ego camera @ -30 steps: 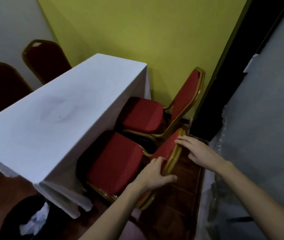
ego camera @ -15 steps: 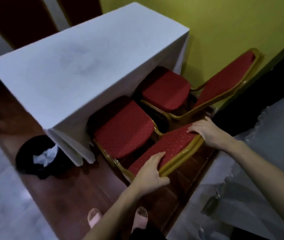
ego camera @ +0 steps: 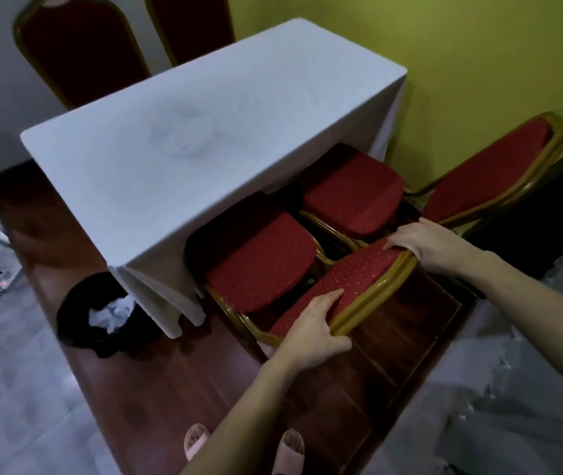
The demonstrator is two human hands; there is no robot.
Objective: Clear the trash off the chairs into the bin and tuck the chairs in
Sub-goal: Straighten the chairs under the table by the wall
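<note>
our left hand [ego camera: 310, 323] and right hand [ego camera: 420, 245] gripped the near chair [ego camera: 352, 279] backrest's two ends to push it squarely under the table [ego camera: 204, 132] at eleven o'clock.

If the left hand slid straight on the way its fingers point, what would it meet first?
The left hand grips the near chair's backrest; its fingers point along the red padding, so it would likely just slide up that pad toward the right hand.

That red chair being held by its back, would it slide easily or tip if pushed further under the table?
The near chair looks stiff: a gilt metal frame, gripped at the backrest by the left hand and right hand. It probably slides readily on the smooth wooden floor. Pushed high up, it might tip forward slightly.
</note>
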